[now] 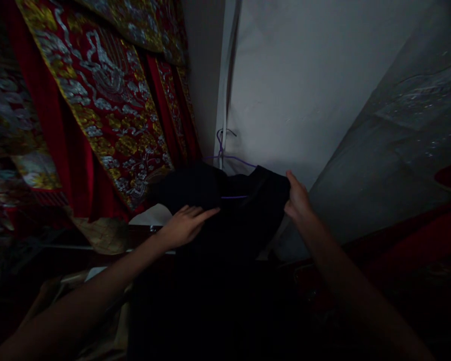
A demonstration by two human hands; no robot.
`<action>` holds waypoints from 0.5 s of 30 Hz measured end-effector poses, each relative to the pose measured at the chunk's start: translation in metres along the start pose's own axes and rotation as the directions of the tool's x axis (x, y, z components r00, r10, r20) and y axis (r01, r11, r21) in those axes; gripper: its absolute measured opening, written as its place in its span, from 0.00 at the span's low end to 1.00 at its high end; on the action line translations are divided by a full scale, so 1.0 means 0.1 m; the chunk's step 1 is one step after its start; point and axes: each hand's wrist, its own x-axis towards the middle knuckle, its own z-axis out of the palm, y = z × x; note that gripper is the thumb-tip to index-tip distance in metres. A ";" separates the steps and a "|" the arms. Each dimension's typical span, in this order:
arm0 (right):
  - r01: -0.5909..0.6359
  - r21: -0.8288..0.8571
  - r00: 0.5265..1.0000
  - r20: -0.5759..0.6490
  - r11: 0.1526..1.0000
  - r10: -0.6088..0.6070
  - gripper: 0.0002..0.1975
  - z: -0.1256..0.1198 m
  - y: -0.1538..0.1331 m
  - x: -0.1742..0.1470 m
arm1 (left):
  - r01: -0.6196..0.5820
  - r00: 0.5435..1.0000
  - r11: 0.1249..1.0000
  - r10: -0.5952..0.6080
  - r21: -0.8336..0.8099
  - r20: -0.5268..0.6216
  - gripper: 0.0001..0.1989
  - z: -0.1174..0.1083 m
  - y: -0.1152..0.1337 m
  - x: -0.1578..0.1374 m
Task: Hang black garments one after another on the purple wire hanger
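Note:
A dark, nearly black garment (244, 220) hangs on a thin purple wire hanger (240, 161), whose hook is caught at a white vertical edge of the wall. One strip of the hanger also shows inside the neck opening. My right hand (297, 198) is closed on the garment's right shoulder, with the thumb up along the edge. Against its left front lies my left hand (185, 225), one digit stretched towards the neckline and the others resting on the cloth. Deep shadow hides the garment's lower part.
Red cloth hangings (112, 95) with gold and silver embroidery hang close on the left. A pale wall (293, 80) stands behind the hanger. Translucent plastic sheeting (406, 130) covers the right side, above dark red fabric (417, 240). Clutter at lower left is dim.

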 end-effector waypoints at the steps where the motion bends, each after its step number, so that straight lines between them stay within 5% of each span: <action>1: 0.002 -0.019 1.000 -0.013 1.000 -0.002 0.13 -0.05 0.04 -0.02 | 0.008 0.999 1.000 -0.008 -0.003 0.050 0.32 0.09 0.03 0.03; 5: 0.088 -0.093 0.996 0.012 0.992 -0.087 0.14 -0.14 0.15 0.05 | 0.149 0.978 0.988 -0.141 -0.041 0.153 0.32 0.43 0.10 0.17; 10: 0.306 -0.301 0.951 0.062 0.903 -0.302 0.17 -0.17 0.29 0.25 | 0.386 0.908 0.894 -0.326 -0.228 0.263 0.10 0.73 0.13 0.22; 15: 0.496 -0.472 0.834 0.024 0.729 -0.552 0.19 -0.32 0.60 0.04 | 0.498 0.814 0.710 -0.580 -0.498 -0.014 0.11 1.02 0.37 -0.02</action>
